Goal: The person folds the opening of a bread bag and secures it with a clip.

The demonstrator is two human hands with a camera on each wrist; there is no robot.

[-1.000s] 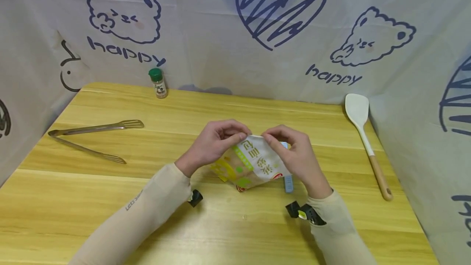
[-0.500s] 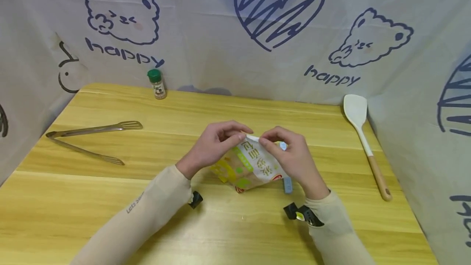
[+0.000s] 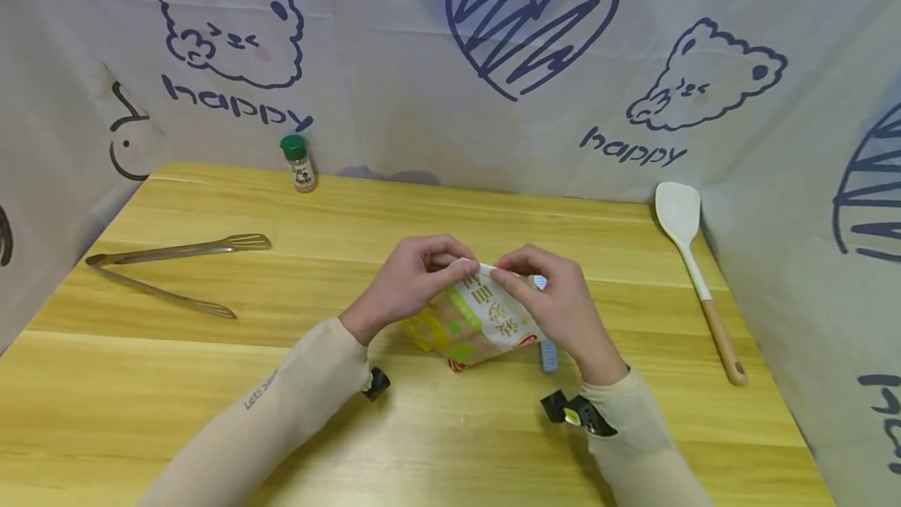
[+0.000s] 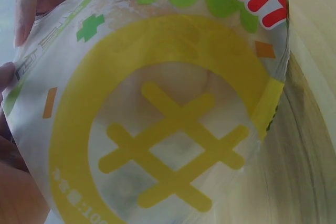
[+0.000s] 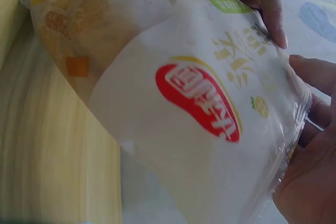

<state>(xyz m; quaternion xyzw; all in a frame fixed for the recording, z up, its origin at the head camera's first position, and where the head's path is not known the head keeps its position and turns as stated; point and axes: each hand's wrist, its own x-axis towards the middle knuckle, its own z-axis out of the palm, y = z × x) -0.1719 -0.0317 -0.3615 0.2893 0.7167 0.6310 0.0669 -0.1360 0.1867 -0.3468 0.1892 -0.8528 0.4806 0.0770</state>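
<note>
A printed plastic bread packet (image 3: 486,319), white with yellow, green and red marks, is held above the table in the head view. Both hands pinch its upper edge between thumb and fingers, the fingertips close together. My left hand (image 3: 411,280) is on the left of that edge; my right hand (image 3: 559,300) is on the right. A yellow lattice print on the packet (image 4: 173,103) fills the left wrist view. In the right wrist view the packet (image 5: 142,119) shows a red logo and its crimped edge. A light blue object (image 3: 548,357) lies behind it, mostly hidden.
Metal tongs (image 3: 172,251) lie spread at the left of the wooden table (image 3: 450,444). A green-capped seasoning jar (image 3: 301,169) stands at the back edge. At the right lies a white spatula (image 3: 697,272) with a wooden handle. Printed cloth hangs behind.
The fingertips of my two hands have drawn closer together along the packet's upper edge. Both hands keep their pinch. The head view has shifted slightly.
</note>
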